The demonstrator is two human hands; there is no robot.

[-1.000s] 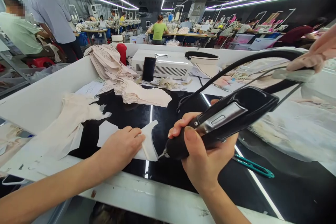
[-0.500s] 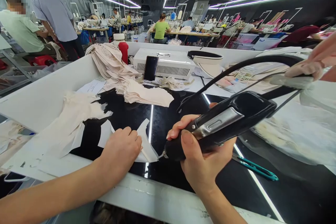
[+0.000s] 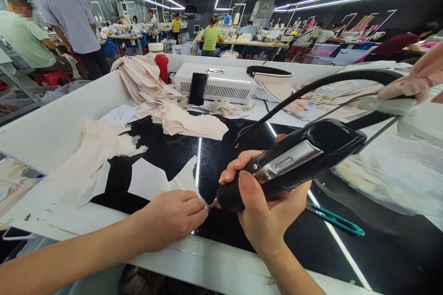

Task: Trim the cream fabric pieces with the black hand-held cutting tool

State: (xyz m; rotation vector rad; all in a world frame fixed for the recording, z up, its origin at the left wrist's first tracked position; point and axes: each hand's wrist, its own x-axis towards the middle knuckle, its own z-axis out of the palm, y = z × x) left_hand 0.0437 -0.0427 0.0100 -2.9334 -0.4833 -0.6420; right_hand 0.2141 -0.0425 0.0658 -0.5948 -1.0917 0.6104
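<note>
My right hand (image 3: pixel 268 207) is wrapped around a black corded handheld tool (image 3: pixel 328 143) with a silver lever along its side. The tool's narrow metal tip points left and down. My left hand (image 3: pixel 176 216) has its fingers pinched together on the near edge of a white cut piece (image 3: pixel 148 179), right beside that tip. The piece lies on a glossy black tabletop (image 3: pixel 166 147); its near edge is hidden under my left hand. Teal-handled snips (image 3: pixel 339 221) rest to the right of my right hand.
A stack of pale cut fabric (image 3: pixel 194 124) lies behind, and another pale piece (image 3: pixel 100 147) at left. Farther back stand a phone (image 3: pixel 198 88), a white vented box (image 3: pixel 214 83) and a red bottle (image 3: pixel 162 68). Another person's hand (image 3: pixel 404 87) grips the tool's cable at right.
My left hand has slid right and nearer along the white piece, up to the tool's tip, uncovering more of the piece. My right hand and the tool have hardly moved.
</note>
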